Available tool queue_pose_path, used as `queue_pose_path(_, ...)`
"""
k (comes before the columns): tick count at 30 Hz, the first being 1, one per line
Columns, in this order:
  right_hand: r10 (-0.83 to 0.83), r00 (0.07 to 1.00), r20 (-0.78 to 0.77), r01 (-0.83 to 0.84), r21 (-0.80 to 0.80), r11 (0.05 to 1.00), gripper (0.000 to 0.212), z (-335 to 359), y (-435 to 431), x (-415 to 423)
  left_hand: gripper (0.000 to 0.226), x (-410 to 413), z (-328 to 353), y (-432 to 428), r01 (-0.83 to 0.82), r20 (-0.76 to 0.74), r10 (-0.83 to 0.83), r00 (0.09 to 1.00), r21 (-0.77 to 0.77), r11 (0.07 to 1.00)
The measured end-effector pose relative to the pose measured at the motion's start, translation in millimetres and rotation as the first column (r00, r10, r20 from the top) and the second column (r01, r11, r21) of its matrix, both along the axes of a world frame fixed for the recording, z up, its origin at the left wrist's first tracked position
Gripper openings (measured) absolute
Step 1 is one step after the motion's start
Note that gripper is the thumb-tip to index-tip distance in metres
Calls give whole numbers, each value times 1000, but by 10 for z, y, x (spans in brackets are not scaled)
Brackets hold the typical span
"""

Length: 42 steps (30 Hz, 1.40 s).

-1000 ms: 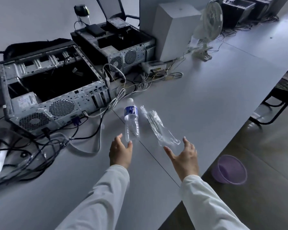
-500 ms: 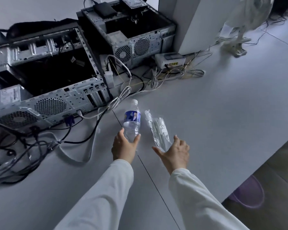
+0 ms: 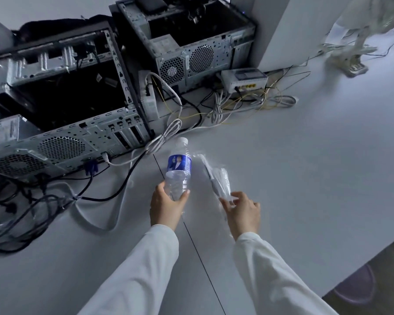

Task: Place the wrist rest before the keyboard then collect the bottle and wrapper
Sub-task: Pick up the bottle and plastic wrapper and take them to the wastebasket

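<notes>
Head view: pale table (image 3: 305, 167) carries bottle (image 3: 177, 173), wrapper (image 3: 218, 178), open computer cases (image 3: 62, 123).

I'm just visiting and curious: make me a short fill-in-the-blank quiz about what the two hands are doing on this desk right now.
1. The left hand is wrapped around the base of the clear plastic water bottle, whose label is ____ in colour.
2. The right hand touches the crinkled transparent ____ lying right of the bottle.
3. The bottle's cap is ____ in colour.
4. Both arms wear long ____ sleeves.

Missing words: blue; wrapper; white; white
</notes>
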State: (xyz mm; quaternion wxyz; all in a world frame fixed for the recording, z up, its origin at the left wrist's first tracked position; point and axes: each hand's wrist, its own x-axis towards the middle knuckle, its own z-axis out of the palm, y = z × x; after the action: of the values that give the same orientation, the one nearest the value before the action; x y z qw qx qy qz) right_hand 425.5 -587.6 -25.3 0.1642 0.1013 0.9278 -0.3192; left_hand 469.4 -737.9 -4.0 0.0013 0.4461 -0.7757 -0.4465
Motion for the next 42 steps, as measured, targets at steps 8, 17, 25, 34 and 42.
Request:
queue_pose_path(8, -267, 950, 160, 305, -304, 903, 24, 153, 188, 82, 59, 96, 97, 73, 10, -26, -5, 1000, 192, 981)
queue_pose_path(17, -453, 880, 145, 467, -449, 762, 11, 371, 549, 544, 65, 339, 304, 323, 148, -57, -137, 989, 325, 934)
queue_pose_path(25, -616, 776, 134, 598, -464, 653, 22, 556, 1181, 981, 72, 508, 497, 965, 317, -86, -306, 948, 349, 882)
queue_pose_path(34, -779, 618, 107, 717, -484, 503, 27, 759, 2566, 1338, 69, 520, 620, 2448, 554, -124, -545, 829, 314, 771)
queue_pose_path(42, -883, 449, 135, 824, -445, 351, 21, 584, 4088, 1780, 68, 596, 547, 3980, 703, -123, -711, 692, 339, 625)
